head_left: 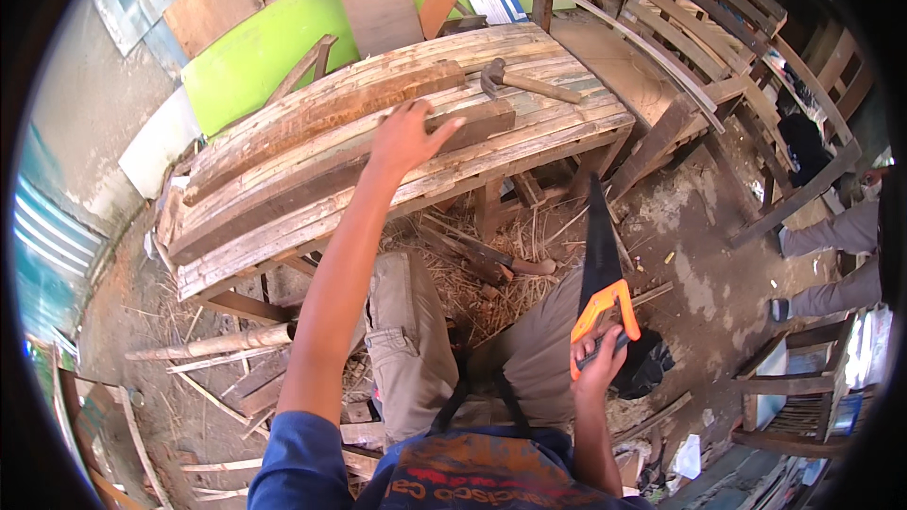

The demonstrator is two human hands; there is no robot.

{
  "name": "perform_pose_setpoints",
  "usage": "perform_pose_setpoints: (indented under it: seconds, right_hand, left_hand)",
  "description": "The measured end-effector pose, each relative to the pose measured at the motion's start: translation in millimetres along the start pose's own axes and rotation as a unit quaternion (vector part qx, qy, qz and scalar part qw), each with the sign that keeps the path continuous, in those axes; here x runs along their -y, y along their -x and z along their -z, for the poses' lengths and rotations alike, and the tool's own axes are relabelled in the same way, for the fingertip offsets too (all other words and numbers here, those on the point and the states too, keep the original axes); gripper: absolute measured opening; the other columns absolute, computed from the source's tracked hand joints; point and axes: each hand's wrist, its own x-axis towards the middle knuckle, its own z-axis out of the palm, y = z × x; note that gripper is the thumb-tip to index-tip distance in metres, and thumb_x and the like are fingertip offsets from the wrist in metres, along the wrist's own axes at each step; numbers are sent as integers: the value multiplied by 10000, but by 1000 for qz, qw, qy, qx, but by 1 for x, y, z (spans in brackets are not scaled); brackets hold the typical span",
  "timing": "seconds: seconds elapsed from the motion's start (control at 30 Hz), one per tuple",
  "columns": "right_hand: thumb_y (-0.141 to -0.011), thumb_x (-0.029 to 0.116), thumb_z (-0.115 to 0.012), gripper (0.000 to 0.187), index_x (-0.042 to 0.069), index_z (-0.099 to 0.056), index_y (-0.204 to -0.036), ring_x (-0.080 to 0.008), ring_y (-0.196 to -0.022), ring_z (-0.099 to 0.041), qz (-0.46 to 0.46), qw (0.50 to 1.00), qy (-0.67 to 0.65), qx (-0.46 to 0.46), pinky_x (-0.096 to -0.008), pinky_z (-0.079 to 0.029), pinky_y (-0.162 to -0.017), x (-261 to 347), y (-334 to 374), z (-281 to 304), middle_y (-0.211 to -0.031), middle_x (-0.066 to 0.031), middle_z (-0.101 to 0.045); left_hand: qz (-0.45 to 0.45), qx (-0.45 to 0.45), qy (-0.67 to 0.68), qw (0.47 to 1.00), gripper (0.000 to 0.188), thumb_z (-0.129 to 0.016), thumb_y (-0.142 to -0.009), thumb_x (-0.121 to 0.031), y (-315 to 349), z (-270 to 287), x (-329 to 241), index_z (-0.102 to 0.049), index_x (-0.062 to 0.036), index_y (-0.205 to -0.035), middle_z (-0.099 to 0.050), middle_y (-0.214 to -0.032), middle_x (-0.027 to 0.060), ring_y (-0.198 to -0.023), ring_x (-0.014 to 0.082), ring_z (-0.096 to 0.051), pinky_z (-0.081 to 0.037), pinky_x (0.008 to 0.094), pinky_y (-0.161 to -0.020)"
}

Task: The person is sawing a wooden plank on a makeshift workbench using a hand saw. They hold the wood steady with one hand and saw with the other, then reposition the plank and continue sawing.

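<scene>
Pointing blade tip away from the body, toward the near right corner of the surface [567,123], the handsaw [602,255] is held off the surface, beyond its near edge. Long axis of the saw is set crosswise to that edge. Its orange handle is gripped by the right hand [598,359], fingers curled round it. Left hand [408,140] is placed over a dark beam [288,200], thumb and fingers spread apart; whether it is pressed down cannot be told. The dark beam is laid lengthwise, roughly parallel to the near edge, one end by the left edge, the other short of the right edge. A second beam [331,116] is laid roughly alongside, nearer the far edge. A hammer [529,85] is left near the right edge, its head turned toward the beams, its handle pointed to the right edge.
</scene>
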Motion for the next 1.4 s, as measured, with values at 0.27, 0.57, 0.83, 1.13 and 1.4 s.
perform_pose_setpoints:
  seconds: [0.27,0.57,0.83,1.13,1.4]
  right_hand:
    - [-1031,284,-599,285,26,-479,-1006,-97,-571,-433,186,968,110,127,-264,-392,-521,14,8,6,-694,-2,-447]
    - [-998,341,-641,436,34,-473,-738,-132,-524,-479,162,950,78,255,-281,-374,-477,-7,8,-25,-631,-34,-487]
    - [-924,236,-738,278,-3,-630,-832,-98,-538,-567,117,946,153,261,-278,-432,-508,-53,5,-41,-617,-26,-593]
    - [-923,197,-743,239,-20,-652,-877,-125,-552,-578,146,912,262,280,-297,-439,-518,-41,3,-73,-643,-58,-610]
    - [-933,168,-720,224,-4,-628,-824,-103,-504,-484,136,912,305,236,-288,-377,-485,-19,19,-69,-575,-23,-524]
  left_hand:
    - [42,140,-97,984,954,-538,-784,-861,-7,-8,-19,-620,-24,-1236,-729,-986,190,-946,356,-717,-568,494,-839]
    - [9,31,-131,991,849,-652,-737,-799,50,10,33,-643,-73,-1179,-731,-1064,152,-1047,347,-694,-480,505,-1008]
    - [10,-4,-172,985,779,-694,-750,-752,80,28,38,-686,-106,-1185,-728,-1066,120,-1096,308,-667,-463,519,-989]
    - [-18,-12,-159,987,755,-685,-740,-763,69,15,13,-692,-77,-1057,-715,-1005,147,-1054,307,-664,-471,460,-948]
    - [21,-10,-166,986,878,-628,-705,-847,58,7,5,-693,-69,-1106,-722,-1043,152,-1086,293,-674,-480,451,-974]
